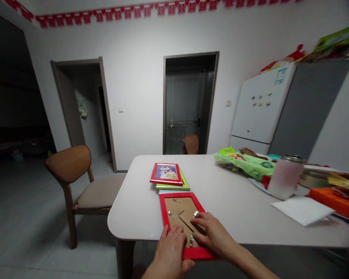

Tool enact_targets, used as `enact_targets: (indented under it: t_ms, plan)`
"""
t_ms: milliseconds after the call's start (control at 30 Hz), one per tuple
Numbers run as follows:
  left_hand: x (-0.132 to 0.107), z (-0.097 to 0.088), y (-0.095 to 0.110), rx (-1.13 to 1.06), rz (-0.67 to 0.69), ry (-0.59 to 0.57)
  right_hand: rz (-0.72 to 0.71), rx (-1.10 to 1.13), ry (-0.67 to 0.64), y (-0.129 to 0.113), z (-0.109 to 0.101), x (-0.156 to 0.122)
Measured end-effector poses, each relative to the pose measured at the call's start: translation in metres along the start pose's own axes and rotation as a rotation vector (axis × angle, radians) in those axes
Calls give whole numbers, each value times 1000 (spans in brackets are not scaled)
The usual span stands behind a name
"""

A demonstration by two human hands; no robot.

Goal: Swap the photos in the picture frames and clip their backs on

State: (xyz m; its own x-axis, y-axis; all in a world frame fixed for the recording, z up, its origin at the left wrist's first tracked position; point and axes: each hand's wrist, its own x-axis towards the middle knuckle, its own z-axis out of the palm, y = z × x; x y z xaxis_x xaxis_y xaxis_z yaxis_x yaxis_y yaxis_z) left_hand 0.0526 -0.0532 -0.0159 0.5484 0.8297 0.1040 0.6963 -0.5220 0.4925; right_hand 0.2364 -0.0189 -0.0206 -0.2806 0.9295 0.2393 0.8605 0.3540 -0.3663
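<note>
A red picture frame [163,209] lies face down at the near edge of the table, its brown backing board [174,223] facing up. Small metal clips [191,241] sit around the board, and a dark slot runs across it. My left hand [171,250] grips the frame's lower left corner, fingers over the left border and thumb along the bottom. My right hand [211,234] rests over the right side, its curled fingers touching the board beside the right metal clip [196,214]. The right palm hides part of the border.
Behind the frame, a stack holds a red-framed photo [166,173] over a green frame [186,182] and a pale blue one. To the right are a green packet [244,162], a pink jar [286,176], white paper [303,210] and an orange box [336,203]. A chair [69,164] stands left.
</note>
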Motion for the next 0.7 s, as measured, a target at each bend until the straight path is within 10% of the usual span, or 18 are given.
enact_targets:
  t_ms: [233,700]
  plan:
    - [-3,1,-9,-43,8,52,48,-20,173,20,-1,4]
    - [-5,2,-9,-56,0,95,71,-134,39,16,-4,15]
